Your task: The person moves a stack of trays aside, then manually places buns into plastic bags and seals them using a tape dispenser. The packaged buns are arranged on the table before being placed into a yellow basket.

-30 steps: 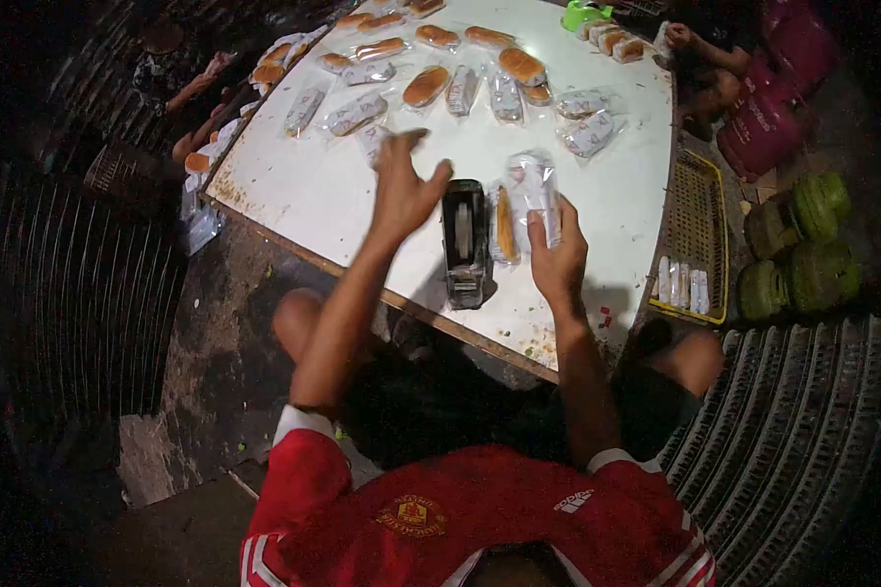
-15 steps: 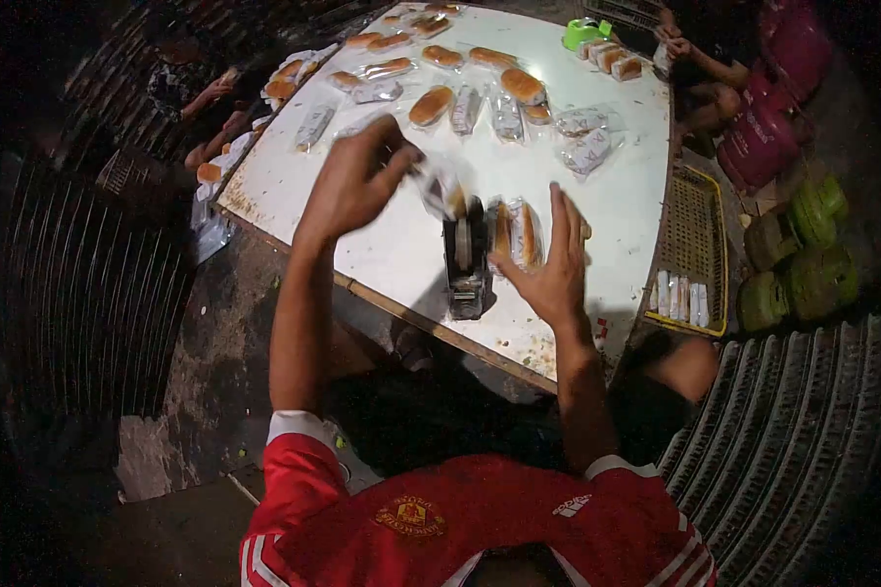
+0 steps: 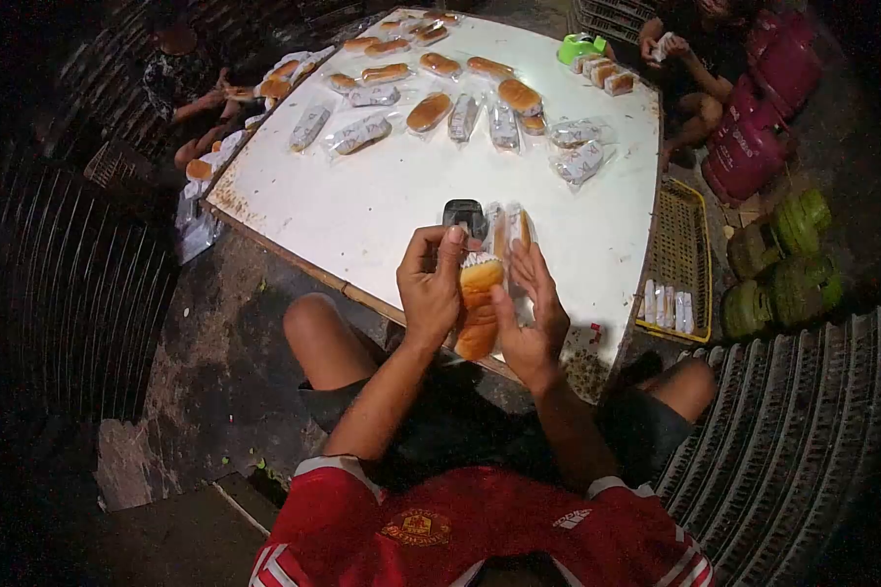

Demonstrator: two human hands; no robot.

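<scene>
White tabletop (image 3: 382, 210); left hand (image 3: 433, 289), right hand (image 3: 531, 318) both clasp oblong crinkly-wrapped bun (image 3: 479, 305)

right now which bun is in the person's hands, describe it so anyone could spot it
Start at the white table and come to its near edge, by the black tape dispenser. The bagged bun is there, gripped between the left hand and right hand. Unlike the others, it is lifted off the table, not lying flat.
</scene>
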